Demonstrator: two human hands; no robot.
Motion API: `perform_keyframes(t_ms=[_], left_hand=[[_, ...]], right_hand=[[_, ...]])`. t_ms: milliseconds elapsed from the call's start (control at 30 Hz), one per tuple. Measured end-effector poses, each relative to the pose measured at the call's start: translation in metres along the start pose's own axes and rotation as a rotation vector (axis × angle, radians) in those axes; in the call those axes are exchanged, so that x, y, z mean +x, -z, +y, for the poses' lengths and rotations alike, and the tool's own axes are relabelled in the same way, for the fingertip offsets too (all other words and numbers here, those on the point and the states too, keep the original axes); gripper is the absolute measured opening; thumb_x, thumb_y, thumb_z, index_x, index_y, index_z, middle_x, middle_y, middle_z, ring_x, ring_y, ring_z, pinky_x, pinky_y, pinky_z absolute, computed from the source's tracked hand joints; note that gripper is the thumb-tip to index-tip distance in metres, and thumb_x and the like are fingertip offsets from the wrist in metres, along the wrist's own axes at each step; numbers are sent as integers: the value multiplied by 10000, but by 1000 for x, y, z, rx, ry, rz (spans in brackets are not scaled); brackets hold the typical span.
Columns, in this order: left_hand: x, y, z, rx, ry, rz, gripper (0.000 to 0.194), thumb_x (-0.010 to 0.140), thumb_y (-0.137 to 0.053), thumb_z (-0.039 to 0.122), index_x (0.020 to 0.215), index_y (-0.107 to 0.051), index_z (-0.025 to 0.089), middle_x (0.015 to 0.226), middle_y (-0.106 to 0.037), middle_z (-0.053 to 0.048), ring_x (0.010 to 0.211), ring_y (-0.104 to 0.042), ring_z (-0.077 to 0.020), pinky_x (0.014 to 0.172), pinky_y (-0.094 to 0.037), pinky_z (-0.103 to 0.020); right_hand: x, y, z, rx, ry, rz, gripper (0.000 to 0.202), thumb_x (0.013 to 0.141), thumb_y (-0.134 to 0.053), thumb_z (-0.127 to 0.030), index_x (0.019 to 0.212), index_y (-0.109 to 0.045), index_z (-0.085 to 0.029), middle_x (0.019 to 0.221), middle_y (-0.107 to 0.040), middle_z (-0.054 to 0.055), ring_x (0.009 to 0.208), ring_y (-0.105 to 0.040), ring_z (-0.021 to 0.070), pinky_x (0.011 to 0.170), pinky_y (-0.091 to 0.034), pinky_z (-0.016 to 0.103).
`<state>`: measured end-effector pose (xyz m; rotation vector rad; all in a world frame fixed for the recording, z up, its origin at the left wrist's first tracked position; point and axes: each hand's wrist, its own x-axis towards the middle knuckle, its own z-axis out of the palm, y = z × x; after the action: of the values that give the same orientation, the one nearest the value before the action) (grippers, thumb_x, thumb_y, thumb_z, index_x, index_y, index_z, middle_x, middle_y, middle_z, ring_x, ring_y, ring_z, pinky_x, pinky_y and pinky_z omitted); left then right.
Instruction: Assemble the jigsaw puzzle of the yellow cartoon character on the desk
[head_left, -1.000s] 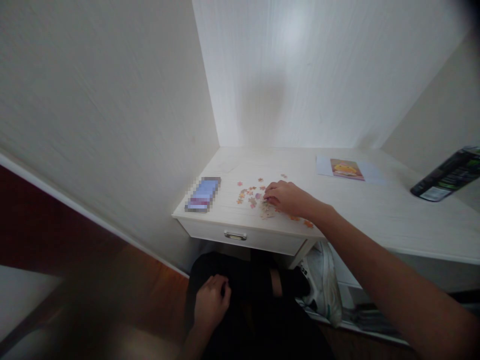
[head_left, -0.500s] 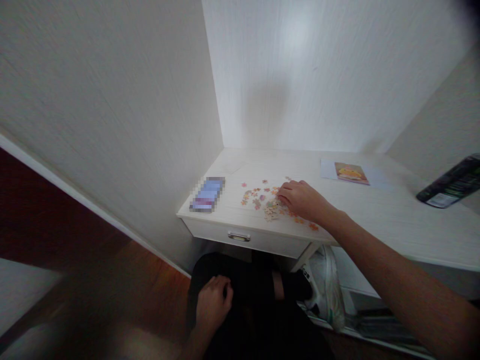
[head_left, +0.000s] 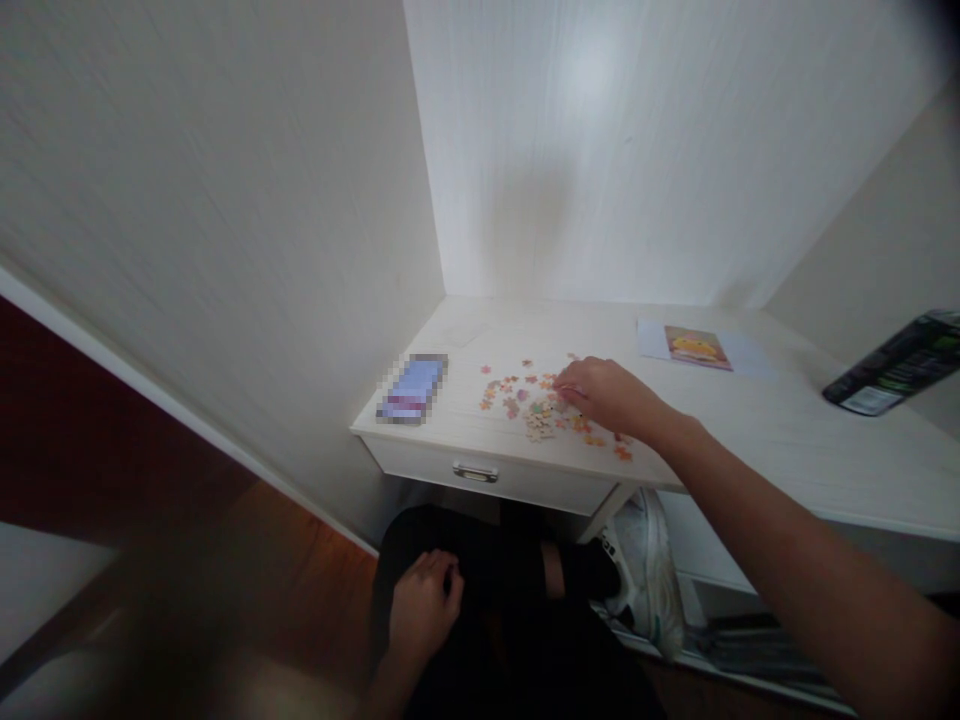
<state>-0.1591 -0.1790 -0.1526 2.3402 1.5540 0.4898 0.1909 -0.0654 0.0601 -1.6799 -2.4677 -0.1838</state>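
Small puzzle pieces (head_left: 538,424) in orange, pink and pale tones lie scattered on the white desk (head_left: 480,335). Over their right side is my right hand (head_left: 604,390), its fingers bent and pinched together at the pieces; what lies between the fingertips is too small to make out. My left hand (head_left: 426,603) rests on my dark-clothed thigh, fingers curled in, and whatever it may hold is hidden. Farther right on the desk, a picture card (head_left: 697,346) with a yellow figure lies on a pale sheet.
A phone (head_left: 412,388) with a blurred screen lies at the desk's left end. On the right a dark bottle (head_left: 892,365) leans at an angle. Below the front edge are a drawer handle (head_left: 475,473) and a white shoe (head_left: 651,570). Walls enclose the desk.
My right hand has shifted slightly, and its fingers are drawn into a closer pinch, with more pieces showing beneath the palm. The left hand stays on the thigh.
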Motion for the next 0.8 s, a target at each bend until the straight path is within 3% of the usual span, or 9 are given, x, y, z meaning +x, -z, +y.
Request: perform_keyframes(t_ms=[133,300,600,800], left_hand=[[0,1,0,6,5,-6,199,919,-428,210,927,-627,207,912,-663,-23,875,-617,-181,855,-473,-344],[-1,1,1,5,14,-15,201,922,-424,218,923,-624,210,904,-659,-22,877,-611,-180,876,-463,-349],[1,-4,-3,-25,18,-31,212,931,-409,235,923,-620,211,903,-660,-24,878,-615,-193,905,-456,-386],[1,-4,-7,-53,3,-28,214,935,-401,232,929,-615,212,914,-659,-20,882,-612,-180,947,-446,-381]], right_hand=[[20,-3,-5,174,19,-113,262,888,-543,-267,1045,-746,-212,1087,-737,64,990,-658,227,901,-444,338],[36,-3,2,207,18,-207,225,789,-631,-211,959,-779,-223,934,-762,53,815,-678,211,744,-478,313],[44,3,11,296,-90,-371,292,741,-667,-208,1022,-743,-197,885,-748,56,748,-664,189,622,-466,267],[48,7,11,343,-109,-449,201,743,-677,-271,910,-738,-178,772,-723,38,662,-626,162,580,-439,256]])
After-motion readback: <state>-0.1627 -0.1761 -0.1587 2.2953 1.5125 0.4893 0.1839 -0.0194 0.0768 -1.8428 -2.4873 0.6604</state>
